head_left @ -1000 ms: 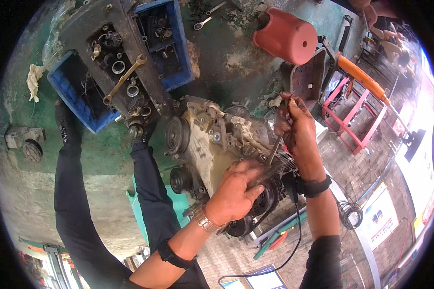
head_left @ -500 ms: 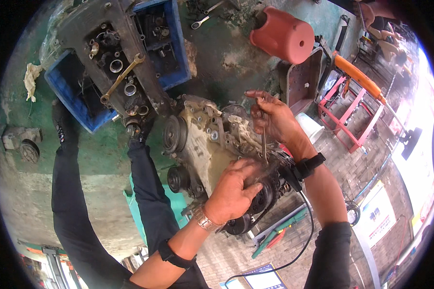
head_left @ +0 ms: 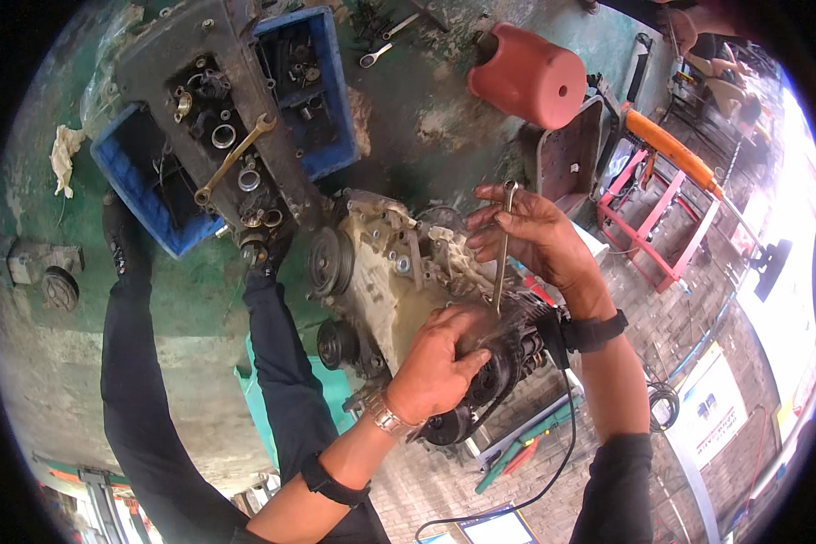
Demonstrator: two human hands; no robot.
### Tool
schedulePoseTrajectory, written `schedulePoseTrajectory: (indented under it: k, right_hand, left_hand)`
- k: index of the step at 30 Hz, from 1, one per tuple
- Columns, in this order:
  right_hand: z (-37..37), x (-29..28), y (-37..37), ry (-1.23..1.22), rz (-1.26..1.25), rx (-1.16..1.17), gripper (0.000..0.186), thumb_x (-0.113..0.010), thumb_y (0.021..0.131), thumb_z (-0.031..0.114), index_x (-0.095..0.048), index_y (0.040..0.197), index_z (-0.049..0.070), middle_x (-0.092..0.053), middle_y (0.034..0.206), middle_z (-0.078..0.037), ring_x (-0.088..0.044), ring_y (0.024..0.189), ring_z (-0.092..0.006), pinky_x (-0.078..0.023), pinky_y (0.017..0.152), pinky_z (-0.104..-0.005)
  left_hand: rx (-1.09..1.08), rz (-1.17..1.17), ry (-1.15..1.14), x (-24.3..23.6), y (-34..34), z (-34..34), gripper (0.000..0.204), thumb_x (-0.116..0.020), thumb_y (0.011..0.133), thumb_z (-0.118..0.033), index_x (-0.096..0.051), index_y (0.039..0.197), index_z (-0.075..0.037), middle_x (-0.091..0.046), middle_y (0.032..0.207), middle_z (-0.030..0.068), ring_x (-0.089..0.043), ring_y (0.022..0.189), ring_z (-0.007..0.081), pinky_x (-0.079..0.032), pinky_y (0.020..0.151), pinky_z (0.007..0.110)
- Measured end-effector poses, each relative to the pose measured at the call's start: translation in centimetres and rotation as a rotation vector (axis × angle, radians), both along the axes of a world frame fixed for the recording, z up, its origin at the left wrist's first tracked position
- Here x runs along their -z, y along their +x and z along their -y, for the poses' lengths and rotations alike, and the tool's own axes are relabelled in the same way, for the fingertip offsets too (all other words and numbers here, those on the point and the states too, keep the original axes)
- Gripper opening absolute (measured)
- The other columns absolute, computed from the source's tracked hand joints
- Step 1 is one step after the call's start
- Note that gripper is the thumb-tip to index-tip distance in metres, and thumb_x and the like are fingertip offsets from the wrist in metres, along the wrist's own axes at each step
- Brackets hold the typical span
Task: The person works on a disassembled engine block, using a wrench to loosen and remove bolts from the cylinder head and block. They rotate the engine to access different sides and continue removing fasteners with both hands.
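Note:
My right hand [head_left: 539,240] grips a long steel wrench [head_left: 503,254], thumb across its shaft, with the ring end upright above my fingers. The lower end reaches my left hand [head_left: 435,363], whose fingers curl over the front of a dirty engine [head_left: 385,299] beside a black pulley [head_left: 494,381]; what they hold is hidden. More pulleys [head_left: 331,258] are on the engine's left side. A large grey casting [head_left: 145,72] with metal rings and a brass-coloured wrench [head_left: 236,159] on it lies at upper left.
Blue bins [head_left: 335,127] flank the casting. A red stool [head_left: 530,77], a metal tray [head_left: 567,154] and a pink-framed jack [head_left: 666,236] are upper right. A co-worker's hand [head_left: 684,32] shows at the top edge. My legs [head_left: 131,363] extend at left; a black cable [head_left: 562,453] runs below.
My right hand has moved leftward with the wrench, which now stands more upright, and its fingers have shifted along the shaft. My left hand stays at the same spot on the engine.

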State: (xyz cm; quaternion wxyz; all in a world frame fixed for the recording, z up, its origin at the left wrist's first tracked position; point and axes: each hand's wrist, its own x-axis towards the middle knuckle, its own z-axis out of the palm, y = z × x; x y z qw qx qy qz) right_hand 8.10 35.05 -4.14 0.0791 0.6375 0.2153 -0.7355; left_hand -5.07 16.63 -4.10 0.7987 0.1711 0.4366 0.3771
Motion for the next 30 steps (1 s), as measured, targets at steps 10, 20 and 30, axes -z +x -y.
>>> schedulePoseTrajectory:
  k: [10,20,30]
  right_hand:
    - [-0.4,-1.6,-2.4,0.01,-0.095,0.003,0.047,-0.057,0.094,0.023,-0.046,0.131,-0.005,-0.064,0.101,-0.015,-0.066,0.09,-0.026,-0.055,0.078,-0.039]
    - [-2.6,-3.9,-1.4,0.375,0.401,-0.773,0.045,-0.053,0.098,0.038,-0.06,0.119,-0.001,-0.055,0.073,0.001,-0.047,0.065,-0.0044,-0.039,0.06,-0.0197]
    - [-1.8,-5.6,-0.8,0.347,0.009,-1.375,0.03,-0.07,0.085,0.021,-0.06,0.072,-0.004,-0.049,0.058,-0.013,-0.048,0.055,-0.0152,-0.041,0.055,-0.0337]
  left_hand:
    - [0.018,0.075,-0.13,-0.1,0.2,0.1,0.048,-0.068,0.08,-0.003,-0.05,0.125,0.002,-0.057,0.116,0.0177,-0.054,0.113,0.027,-0.04,0.1,0.034]
    - [0.027,0.024,0.016,0.4,0.1,0.2,0.045,-0.069,0.079,-0.005,-0.054,0.121,0.003,-0.056,0.119,0.02,-0.052,0.113,0.0337,-0.04,0.099,0.036]
    - [0.003,0.097,-0.081,0.4,0.4,0.2,0.047,-0.069,0.077,-0.006,-0.054,0.121,0.001,-0.055,0.12,0.0195,-0.049,0.115,0.0349,-0.038,0.101,0.038]
